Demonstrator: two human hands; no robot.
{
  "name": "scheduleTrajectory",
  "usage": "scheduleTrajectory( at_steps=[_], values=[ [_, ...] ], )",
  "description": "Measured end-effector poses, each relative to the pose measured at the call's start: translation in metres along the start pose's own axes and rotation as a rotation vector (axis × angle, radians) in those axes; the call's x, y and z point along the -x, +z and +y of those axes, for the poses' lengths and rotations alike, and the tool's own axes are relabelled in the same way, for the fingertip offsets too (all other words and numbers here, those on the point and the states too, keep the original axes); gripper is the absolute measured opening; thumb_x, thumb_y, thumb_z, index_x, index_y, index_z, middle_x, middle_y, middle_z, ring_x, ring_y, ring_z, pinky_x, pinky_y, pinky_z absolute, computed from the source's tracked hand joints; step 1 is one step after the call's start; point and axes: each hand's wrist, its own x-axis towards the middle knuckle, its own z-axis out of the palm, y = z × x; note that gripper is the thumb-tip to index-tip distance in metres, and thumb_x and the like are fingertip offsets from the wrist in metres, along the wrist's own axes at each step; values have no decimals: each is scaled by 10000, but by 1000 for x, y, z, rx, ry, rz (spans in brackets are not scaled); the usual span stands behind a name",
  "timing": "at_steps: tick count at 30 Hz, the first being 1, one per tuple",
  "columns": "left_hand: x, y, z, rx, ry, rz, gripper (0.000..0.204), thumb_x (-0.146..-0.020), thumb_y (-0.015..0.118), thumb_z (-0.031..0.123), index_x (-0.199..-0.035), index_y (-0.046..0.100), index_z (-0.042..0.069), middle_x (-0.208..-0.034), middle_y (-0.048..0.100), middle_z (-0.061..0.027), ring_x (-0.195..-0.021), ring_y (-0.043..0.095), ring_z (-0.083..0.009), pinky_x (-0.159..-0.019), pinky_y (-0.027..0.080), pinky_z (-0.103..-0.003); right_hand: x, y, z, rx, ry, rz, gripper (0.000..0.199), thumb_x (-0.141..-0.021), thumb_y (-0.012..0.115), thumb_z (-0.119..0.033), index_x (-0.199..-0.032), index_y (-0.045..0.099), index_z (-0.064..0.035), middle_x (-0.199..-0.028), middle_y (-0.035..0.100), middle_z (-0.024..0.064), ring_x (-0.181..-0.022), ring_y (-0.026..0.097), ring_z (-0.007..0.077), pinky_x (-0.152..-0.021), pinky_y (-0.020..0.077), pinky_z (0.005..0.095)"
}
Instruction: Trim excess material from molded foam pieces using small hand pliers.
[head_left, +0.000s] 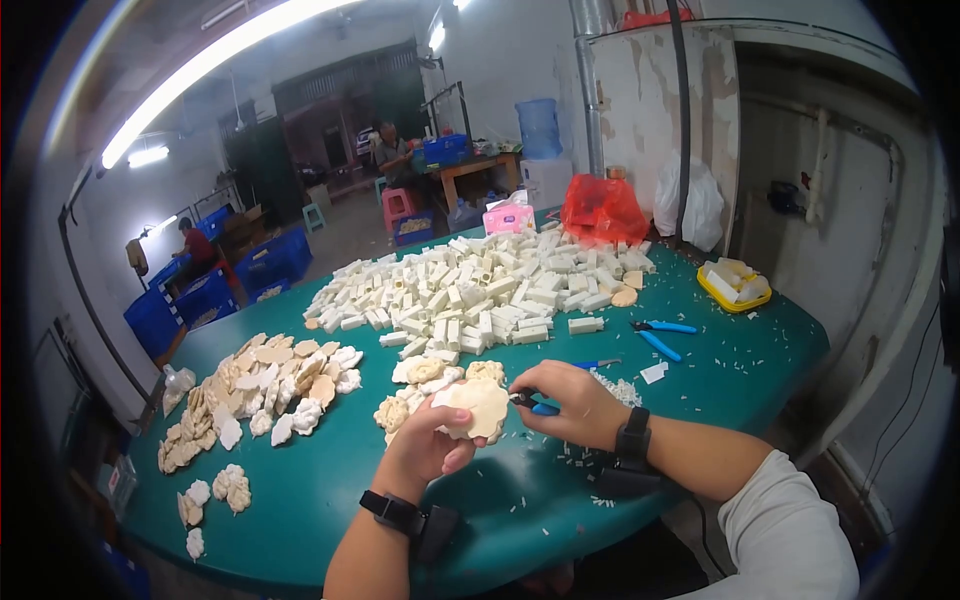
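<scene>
My left hand point(425, 445) is closed on a flat cream piece with a scalloped edge point(478, 405), its thumb lying across the near face. In my right hand point(575, 402) is a pair of blue-handled nippers point(541, 407), its dark head at the right edge of that piece. Just beyond my left hand, similar cream scalloped pieces point(425, 372) lie in a small heap. Next to my right hand are a thin blue tool point(595, 364) and many white plastic clippings point(622, 390).
A large pile of white rectangular blocks point(470, 290) covers the far middle of the green table point(320, 500). Flat cream pieces point(265, 385) are heaped at left. Blue-handled pliers point(660, 335), a yellow tray point(735, 290) and a red bag point(603, 210) lie right. Two people point(392, 148) sit far back.
</scene>
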Motion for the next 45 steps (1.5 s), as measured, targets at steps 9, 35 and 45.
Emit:
scheduleTrajectory(
  at_steps=[9, 35, 45],
  values=[
    [-2, -3, -3, 24, -1, 92, 456, -881, 617, 195, -1248, 531, -61, -830, 660, -224, -392, 488, -168, -365, 393, -262, 6, 3, 4, 111, 24, 11, 253, -820, 755, -51, -1052, 655, -30, -926, 699, 128, -841, 697, 317, -755, 564, 394],
    [-10, 8, 1, -213, 24, 151, 332, -1037, 558, 336, -1159, 558, 27, -955, 700, -158, -643, 676, -178, -547, 577, -299, -5, -5, 12, 199, -58, -394, 778, -832, 721, -160, -1550, 427, -230, -935, 605, 86, -880, 596, 280, -795, 481, 409],
    [-10, 9, -3, -170, 51, 193, 344, -1051, 539, 340, -1133, 580, 8, -960, 703, -144, -665, 686, -189, -589, 593, -322, -2, -4, 13, 201, -41, -421, 736, -839, 716, -173, -1524, 451, -190, -938, 594, 88, -882, 605, 281, -808, 489, 402]
  ],
)
